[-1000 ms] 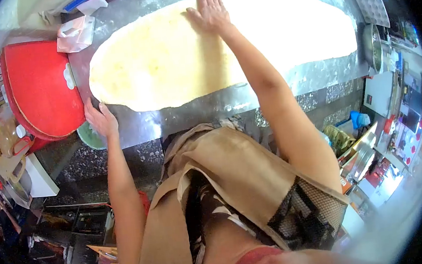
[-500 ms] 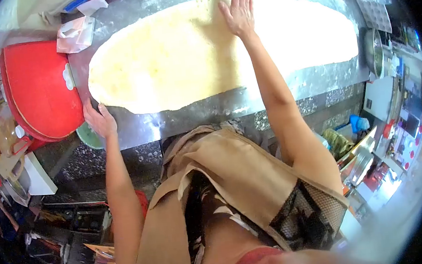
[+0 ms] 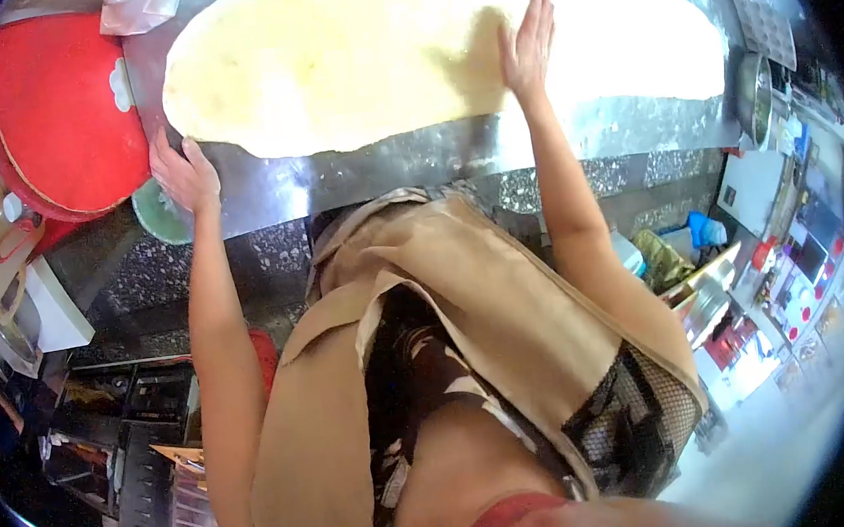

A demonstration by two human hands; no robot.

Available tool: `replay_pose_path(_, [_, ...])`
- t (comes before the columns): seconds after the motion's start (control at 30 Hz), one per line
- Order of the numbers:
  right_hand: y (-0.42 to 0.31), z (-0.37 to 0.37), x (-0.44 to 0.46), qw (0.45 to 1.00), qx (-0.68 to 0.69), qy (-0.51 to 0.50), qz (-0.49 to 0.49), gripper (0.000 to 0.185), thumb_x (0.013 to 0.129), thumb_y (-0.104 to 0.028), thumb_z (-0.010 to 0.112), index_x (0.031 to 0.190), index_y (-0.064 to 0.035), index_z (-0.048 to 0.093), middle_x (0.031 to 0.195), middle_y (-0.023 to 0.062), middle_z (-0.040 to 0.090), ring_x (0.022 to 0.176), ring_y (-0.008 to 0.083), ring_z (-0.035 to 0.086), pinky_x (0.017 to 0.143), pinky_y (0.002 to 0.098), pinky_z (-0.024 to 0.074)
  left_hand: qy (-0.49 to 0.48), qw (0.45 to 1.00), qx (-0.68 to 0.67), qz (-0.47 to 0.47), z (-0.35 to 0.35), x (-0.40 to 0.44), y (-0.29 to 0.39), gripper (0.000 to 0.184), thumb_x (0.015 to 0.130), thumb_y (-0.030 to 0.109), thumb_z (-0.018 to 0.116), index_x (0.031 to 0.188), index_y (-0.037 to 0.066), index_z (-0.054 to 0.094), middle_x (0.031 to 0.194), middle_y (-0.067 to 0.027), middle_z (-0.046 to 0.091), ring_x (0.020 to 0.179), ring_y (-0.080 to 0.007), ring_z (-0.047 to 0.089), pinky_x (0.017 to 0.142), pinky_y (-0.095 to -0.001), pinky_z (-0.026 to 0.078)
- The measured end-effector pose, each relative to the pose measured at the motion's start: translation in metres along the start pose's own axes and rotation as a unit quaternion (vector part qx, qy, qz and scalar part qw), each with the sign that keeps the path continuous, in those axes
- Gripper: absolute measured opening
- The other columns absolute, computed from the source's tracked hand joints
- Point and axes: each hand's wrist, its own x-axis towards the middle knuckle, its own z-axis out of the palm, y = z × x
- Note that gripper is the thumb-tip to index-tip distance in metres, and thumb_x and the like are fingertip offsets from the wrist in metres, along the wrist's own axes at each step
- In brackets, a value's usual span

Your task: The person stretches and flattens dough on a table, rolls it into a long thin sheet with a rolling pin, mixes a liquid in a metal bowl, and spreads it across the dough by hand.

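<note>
A large flat sheet of pale dough (image 3: 354,64) lies across the metal worktop (image 3: 403,160), its right part washed out by bright light. My right hand (image 3: 529,48) is over the right half of the sheet, fingers extended and nothing held; whether it touches the dough is unclear. At the worktop's left end, my left hand (image 3: 185,172) rests by the edge with thumb and fingers apart, between the dough's left end and a red-topped container (image 3: 63,114). A green bowl (image 3: 163,214) sits just below and left of that hand.
A plastic bag (image 3: 139,7) lies at the top left. To the right are a metal bowl (image 3: 755,99) and a tray with round hollows (image 3: 766,28). Bottles and packets crowd the far left. A blue bag (image 3: 706,230) sits low on the right.
My right hand has moved right and nearer to me over the dough. My left hand has stayed by the edge. The camera view has tilted, so the worktop appears higher in the frame.
</note>
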Motion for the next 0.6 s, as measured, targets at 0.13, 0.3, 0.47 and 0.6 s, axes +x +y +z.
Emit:
replay_pose_path(0.13, [-0.028, 0.018, -0.096, 0.990, -0.034, -0.112, 0.081, 0.090, 0.090, -0.054, 0.045, 0.145, 0.0081, 0.012, 0.151, 0.0318, 0.010, 0.142, 0.0441, 0.009, 0.115, 0.0513, 0.0062, 0.006, 1.000, -0.003, -0.008, -0.001, 0.002, 0.002, 0.054, 0.092, 0.040, 0.046, 0.133, 0.003, 0.044, 0.133, -0.0180, 0.046, 0.124, -0.0360, 0.039, 0.105, -0.0473, 0.029])
replay_pose_path(0.3, [-0.110, 0.064, -0.080, 0.987, -0.056, -0.147, -0.014, 0.091, 0.089, -0.054, 0.047, 0.145, 0.0099, 0.014, 0.151, 0.0316, 0.010, 0.142, 0.0422, 0.009, 0.116, 0.0489, 0.0056, 0.016, 1.000, 0.000, 0.005, 0.005, 0.001, -0.004, 0.059, 0.092, 0.048, 0.043, 0.133, 0.006, 0.045, 0.132, -0.0170, 0.047, 0.123, -0.0353, 0.040, 0.103, -0.0490, 0.029])
replay_pose_path(0.47, [-0.228, 0.143, -0.060, 0.984, 0.006, -0.155, -0.091, 0.089, 0.088, -0.054, 0.047, 0.144, 0.0084, 0.018, 0.151, 0.0295, 0.015, 0.142, 0.0427, 0.012, 0.116, 0.0495, 0.0089, 0.029, 0.999, -0.032, -0.001, -0.001, 0.001, -0.003, 0.057, 0.092, 0.047, 0.043, 0.133, 0.007, 0.045, 0.130, -0.0153, 0.047, 0.122, -0.0350, 0.041, 0.104, -0.0481, 0.027])
replay_pose_path(0.6, [-0.295, 0.182, -0.041, 0.979, 0.084, -0.130, -0.131, 0.083, 0.089, -0.054, 0.047, 0.145, 0.0037, 0.023, 0.151, 0.0258, 0.021, 0.142, 0.0373, 0.018, 0.116, 0.0471, 0.0121, 0.019, 0.993, -0.110, -0.027, -0.005, 0.000, -0.006, 0.055, 0.091, 0.041, 0.045, 0.134, 0.006, 0.044, 0.130, -0.0175, 0.048, 0.123, -0.0354, 0.041, 0.105, -0.0482, 0.027])
